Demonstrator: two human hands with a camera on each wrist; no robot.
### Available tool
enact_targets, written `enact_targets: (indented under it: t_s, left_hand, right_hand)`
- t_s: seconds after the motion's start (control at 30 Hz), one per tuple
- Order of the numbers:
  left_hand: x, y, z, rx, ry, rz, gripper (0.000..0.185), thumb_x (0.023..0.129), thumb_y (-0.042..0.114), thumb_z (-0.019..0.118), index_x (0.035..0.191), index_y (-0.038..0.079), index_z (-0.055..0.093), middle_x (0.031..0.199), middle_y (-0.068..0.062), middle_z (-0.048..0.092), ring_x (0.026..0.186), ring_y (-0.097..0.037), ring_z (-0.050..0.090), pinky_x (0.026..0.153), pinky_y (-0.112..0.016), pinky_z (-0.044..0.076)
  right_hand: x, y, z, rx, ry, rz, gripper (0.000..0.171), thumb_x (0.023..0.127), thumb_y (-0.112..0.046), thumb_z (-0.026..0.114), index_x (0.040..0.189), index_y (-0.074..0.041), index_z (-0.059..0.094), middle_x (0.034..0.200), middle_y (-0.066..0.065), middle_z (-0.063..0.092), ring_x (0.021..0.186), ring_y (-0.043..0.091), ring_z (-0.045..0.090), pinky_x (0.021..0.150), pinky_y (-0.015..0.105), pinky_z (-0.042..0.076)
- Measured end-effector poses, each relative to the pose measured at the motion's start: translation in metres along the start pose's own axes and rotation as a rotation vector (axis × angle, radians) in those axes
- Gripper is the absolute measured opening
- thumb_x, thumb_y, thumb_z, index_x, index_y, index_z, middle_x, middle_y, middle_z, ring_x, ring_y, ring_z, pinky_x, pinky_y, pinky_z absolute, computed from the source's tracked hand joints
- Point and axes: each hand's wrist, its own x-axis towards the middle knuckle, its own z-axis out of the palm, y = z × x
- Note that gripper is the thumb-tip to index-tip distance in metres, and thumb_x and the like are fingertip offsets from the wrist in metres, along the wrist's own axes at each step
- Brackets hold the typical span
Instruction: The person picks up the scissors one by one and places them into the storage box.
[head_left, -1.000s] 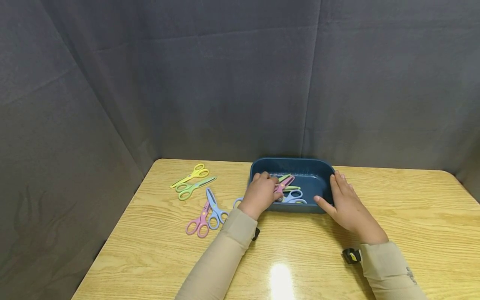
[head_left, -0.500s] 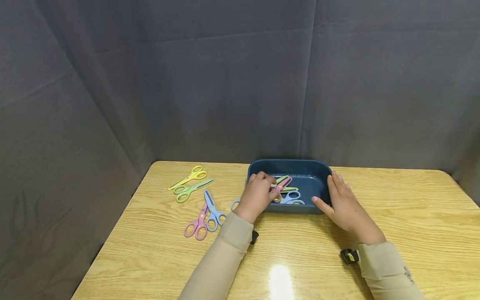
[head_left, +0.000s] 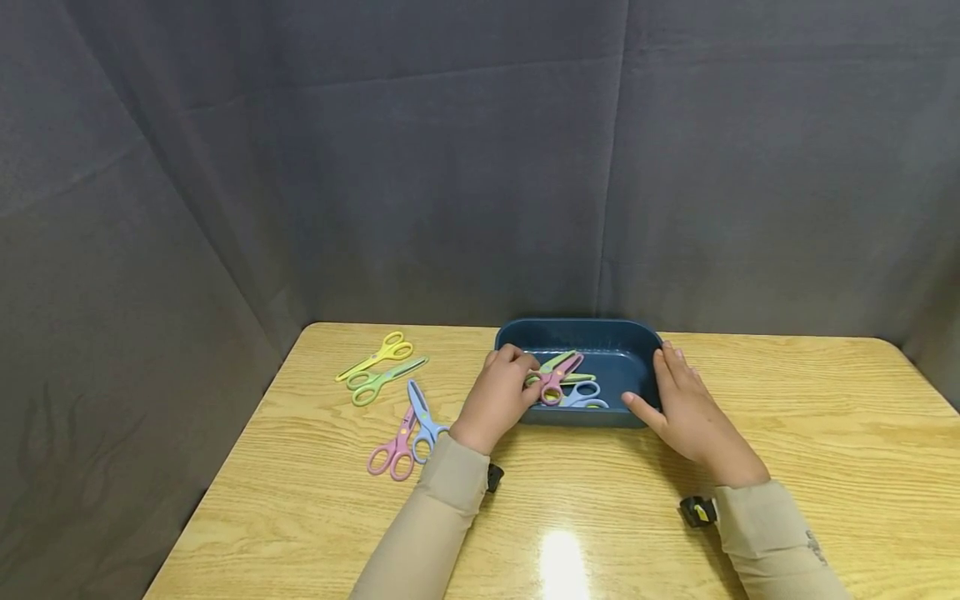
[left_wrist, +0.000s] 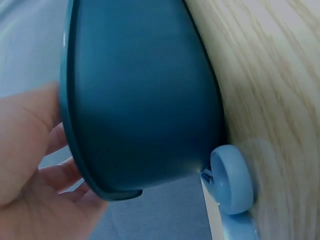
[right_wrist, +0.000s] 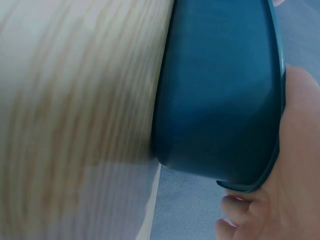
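The left hand (head_left: 498, 398) pinches pink scissors (head_left: 557, 377) just inside the bin (head_left: 600, 333); the right hand (head_left: 686, 408), fingers spread, steadies its far wall. Seemingly dropping them in; next, letting go.

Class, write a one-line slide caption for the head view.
Left hand holds pink scissors over a blue tray; right hand steadies its side; more scissors lie on the wooden table.

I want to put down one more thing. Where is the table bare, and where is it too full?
Bare wood lies right of the blue tray, out to the table edge, and along the near edge by the sleeves. Left of the tray is crowded: yellow scissors, green scissors, and pink scissors crossing blue scissors.
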Motion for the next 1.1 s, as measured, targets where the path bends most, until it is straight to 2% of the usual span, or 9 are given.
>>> enact_targets:
  t_s: [0.27,0.47,0.73,0.9,1.1]
  left_hand:
    - [-0.002,-0.003,-0.012,0.011,-0.006,-0.020,0.026,0.099,0.021,0.068,0.120,0.005,0.071,0.120,-0.012,0.060,0.111,-0.029,0.055,0.091,-0.036,0.052]
    - [-0.005,-0.009,-0.026,0.006,-0.006,-0.069,0.029,0.100,0.022,0.067,0.124,0.006,0.069,0.126,-0.014,0.059,0.116,-0.031,0.054,0.091,-0.038,0.053]
    - [-0.009,-0.026,-0.041,0.025,-0.018,-0.157,0.030,0.100,0.024,0.067,0.126,0.009,0.069,0.133,-0.014,0.058,0.124,-0.036,0.052,0.093,-0.044,0.053]
    - [-0.013,-0.041,-0.049,0.027,0.002,-0.212,0.032,0.099,0.024,0.069,0.126,0.009,0.069,0.132,-0.015,0.060,0.122,-0.040,0.054,0.093,-0.048,0.053]
    - [-0.018,-0.053,-0.059,0.020,0.037,-0.242,0.031,0.097,0.021,0.070,0.124,0.006,0.070,0.129,-0.019,0.061,0.120,-0.041,0.055,0.097,-0.051,0.050]
  right_hand:
    - [0.000,0.001,0.000,0.008,0.004,-0.012,0.099,0.102,-0.058,0.048,0.155,0.015,0.007,0.164,0.032,-0.001,0.152,0.048,-0.001,0.120,0.063,0.007]
    - [-0.001,0.001,-0.001,0.006,0.007,-0.023,0.098,0.103,-0.057,0.048,0.155,0.015,0.007,0.164,0.033,0.000,0.152,0.049,-0.001,0.120,0.063,0.006]
    - [0.000,0.001,0.001,-0.001,0.009,-0.024,0.098,0.103,-0.057,0.048,0.155,0.016,0.009,0.164,0.033,0.000,0.151,0.049,0.000,0.120,0.063,0.006]
    - [0.000,0.001,0.001,-0.001,0.006,-0.024,0.099,0.102,-0.059,0.047,0.155,0.015,0.009,0.164,0.033,0.000,0.152,0.048,-0.002,0.120,0.063,0.007]
    - [0.001,0.001,0.001,-0.002,0.005,-0.018,0.098,0.102,-0.058,0.048,0.155,0.015,0.009,0.164,0.033,0.000,0.152,0.048,-0.001,0.119,0.064,0.007]
